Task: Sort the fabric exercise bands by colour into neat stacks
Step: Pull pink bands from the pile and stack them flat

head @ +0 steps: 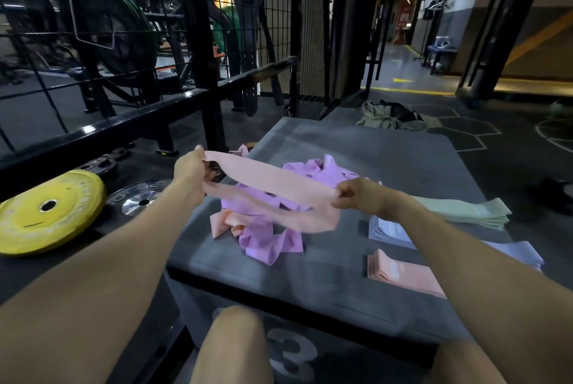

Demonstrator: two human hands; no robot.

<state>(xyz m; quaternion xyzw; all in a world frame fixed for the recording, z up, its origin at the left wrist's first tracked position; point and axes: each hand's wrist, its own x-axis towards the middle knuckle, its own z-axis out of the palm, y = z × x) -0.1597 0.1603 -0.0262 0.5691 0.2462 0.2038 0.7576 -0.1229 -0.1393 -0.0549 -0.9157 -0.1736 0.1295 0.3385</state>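
Note:
A pale pink fabric band [273, 185] is stretched out in the air above a loose pile of purple and peach bands [263, 228] on a grey padded box [325, 265]. My left hand [189, 166] grips its left end and my right hand [356, 194] pinches its right end. To the right lie three flat stacks: light green [465, 213] at the far side, lavender [390, 231] in the middle, peach-pink [400, 272] nearest me. My right forearm hides part of the lavender and peach-pink stacks.
A yellow weight plate [46, 213] and black plates [139, 197] lie on the floor at left, beside a black steel rack [198, 42]. A bundle of clothing [390, 118] lies beyond the box. My knees [235, 343] sit against the box's near side.

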